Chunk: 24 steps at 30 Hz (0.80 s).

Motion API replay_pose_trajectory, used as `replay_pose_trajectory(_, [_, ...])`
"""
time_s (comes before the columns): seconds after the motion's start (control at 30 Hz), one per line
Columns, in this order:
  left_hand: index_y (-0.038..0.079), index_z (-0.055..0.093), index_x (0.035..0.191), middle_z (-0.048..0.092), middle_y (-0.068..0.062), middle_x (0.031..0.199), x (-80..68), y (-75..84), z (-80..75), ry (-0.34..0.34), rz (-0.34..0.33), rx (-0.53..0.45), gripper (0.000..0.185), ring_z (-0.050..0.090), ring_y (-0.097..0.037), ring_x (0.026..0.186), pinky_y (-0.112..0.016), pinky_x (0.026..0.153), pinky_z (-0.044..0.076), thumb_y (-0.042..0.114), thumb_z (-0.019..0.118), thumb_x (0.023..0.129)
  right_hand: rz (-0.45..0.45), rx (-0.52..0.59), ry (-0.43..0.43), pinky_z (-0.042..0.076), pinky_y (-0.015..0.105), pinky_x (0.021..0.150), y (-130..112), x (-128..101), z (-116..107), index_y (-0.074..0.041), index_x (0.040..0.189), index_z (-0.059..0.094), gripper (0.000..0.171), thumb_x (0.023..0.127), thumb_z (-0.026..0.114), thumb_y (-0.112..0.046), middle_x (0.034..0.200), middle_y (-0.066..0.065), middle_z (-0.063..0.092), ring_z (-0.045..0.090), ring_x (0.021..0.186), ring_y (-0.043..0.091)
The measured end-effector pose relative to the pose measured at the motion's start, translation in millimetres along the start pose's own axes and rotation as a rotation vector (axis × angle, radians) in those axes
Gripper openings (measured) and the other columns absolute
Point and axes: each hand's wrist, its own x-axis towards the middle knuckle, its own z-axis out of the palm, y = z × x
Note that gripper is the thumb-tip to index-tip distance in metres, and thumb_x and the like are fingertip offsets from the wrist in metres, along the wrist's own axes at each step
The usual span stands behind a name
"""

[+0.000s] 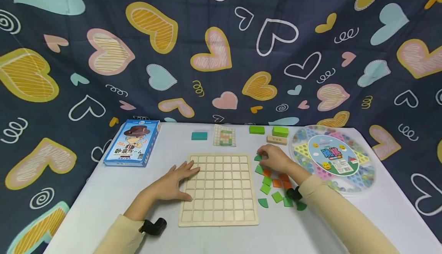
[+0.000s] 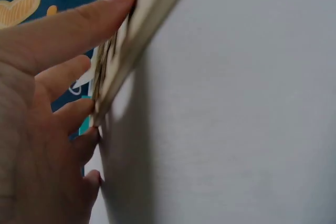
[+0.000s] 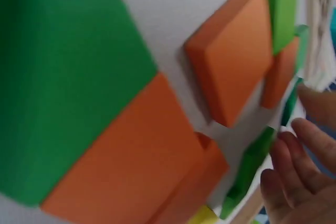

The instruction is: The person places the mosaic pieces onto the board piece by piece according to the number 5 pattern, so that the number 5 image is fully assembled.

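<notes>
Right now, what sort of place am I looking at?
Probably a tabletop set up for games: a white table against a heart-print cloth backdrop, holding a wooden grid board, coloured tiles and a boxed game.

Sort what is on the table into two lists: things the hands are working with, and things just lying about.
In use:
wooden grid board, under the left hand
green and orange tiles, reached by the right hand

Lying about:
blue game box
round marble game
pattern card
teal block
green blocks
</notes>
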Motion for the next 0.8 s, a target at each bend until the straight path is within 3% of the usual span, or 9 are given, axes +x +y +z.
replay_pose_trajectory(0.17, [0.013,0.037,0.147,0.019,-0.012,0.158,1.9,0.6,-2.4,0.005,0.004,0.027,0.096,0.012,-0.036,0.146,-0.060,0.115,0.004,0.043,0.082,0.067,0.015,-0.052,0.031,0.049,0.038,0.076,1.1,3.9,0.0,-0.004,0.099,0.065,0.019,0.080,0.067,-0.004,0.095,0.008,0.060,0.056,0.083,0.021])
replay_pose_trajectory(0.3, [0.010,0.037,0.146,0.018,-0.011,0.158,0.7,-1.0,-5.1,0.000,-0.005,0.038,0.097,0.012,-0.035,0.146,-0.059,0.116,0.004,0.044,0.082,0.067,0.017,0.043,0.053,0.053,0.038,0.079,-6.8,0.9,-0.6,-0.007,0.103,0.062,0.020,0.083,0.066,-0.008,0.098,0.008,0.065,0.061,0.089,0.022])
replay_pose_trajectory(0.4, [0.010,0.036,0.146,0.017,-0.010,0.158,-1.0,-2.2,-6.0,-0.003,-0.015,0.034,0.097,0.011,-0.035,0.146,-0.058,0.116,0.004,0.044,0.082,0.067,-0.044,0.135,0.052,0.055,0.038,0.081,-25.2,0.7,3.0,-0.007,0.106,0.063,0.021,0.085,0.065,-0.007,0.102,0.009,0.067,0.064,0.094,0.024])
replay_pose_trajectory(0.63, [0.008,0.038,0.145,0.018,-0.013,0.158,-2.7,-5.6,-0.4,0.017,-0.003,-0.038,0.096,0.010,-0.038,0.146,-0.064,0.113,0.001,0.043,0.082,0.067,-0.190,0.238,-0.088,0.054,0.030,0.082,-85.7,22.0,29.1,-0.009,0.106,0.066,0.020,0.086,0.067,-0.010,0.098,0.003,0.067,0.063,0.092,0.016])
replay_pose_trajectory(0.8, [0.011,0.037,0.146,0.017,-0.009,0.159,-2.0,-8.4,5.7,0.014,-0.017,-0.048,0.095,0.009,-0.034,0.147,-0.062,0.114,0.001,0.044,0.081,0.068,-0.237,0.162,-0.167,0.053,0.024,0.078,-111.3,44.6,53.4,-0.009,0.102,0.066,0.017,0.085,0.069,-0.009,0.094,0.001,0.067,0.064,0.088,0.013])
